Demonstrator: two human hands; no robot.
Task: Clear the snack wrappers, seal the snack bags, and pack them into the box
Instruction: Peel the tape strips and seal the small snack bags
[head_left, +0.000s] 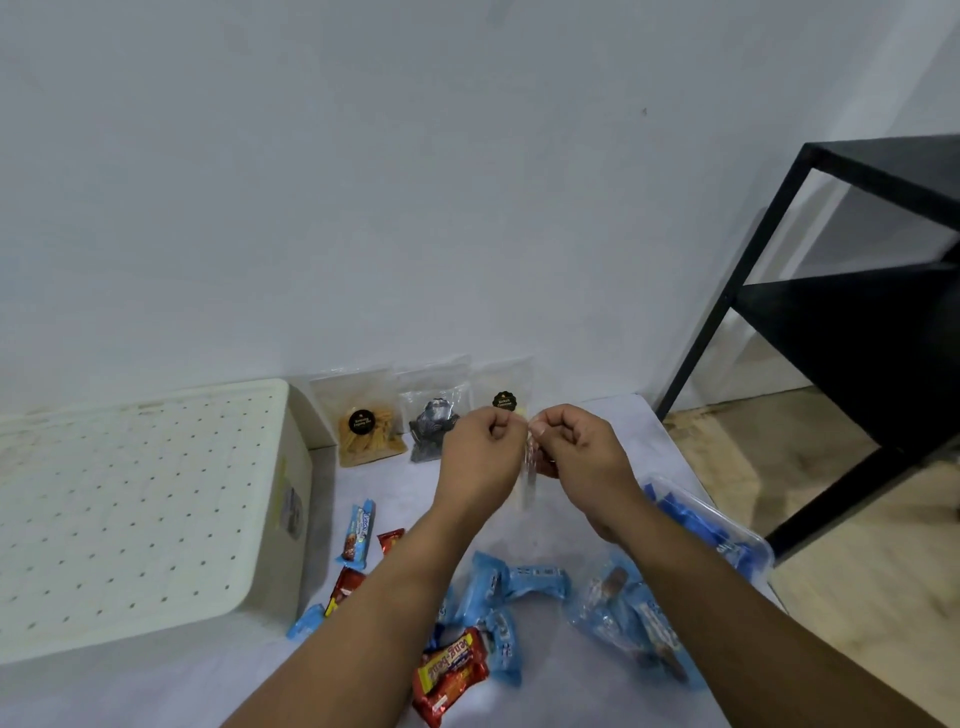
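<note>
My left hand (480, 447) and my right hand (574, 449) are raised side by side above the table, both pinching the top edge of a small clear snack bag (529, 470) that hangs between them. Its contents are mostly hidden by my fingers. Against the wall stand three clear pouches: one with yellow chips (366, 423), one with dark snacks (434, 423) and one with a black label (506, 395). The cream perforated box (140, 499) sits at the left with its lid on.
Blue wrapped bars (501, 587), red wrappers (449, 670) and a clear bag of blue snacks (706, 525) lie scattered on the white table (363, 691). A black metal shelf (852, 312) stands at the right, beyond the table's edge.
</note>
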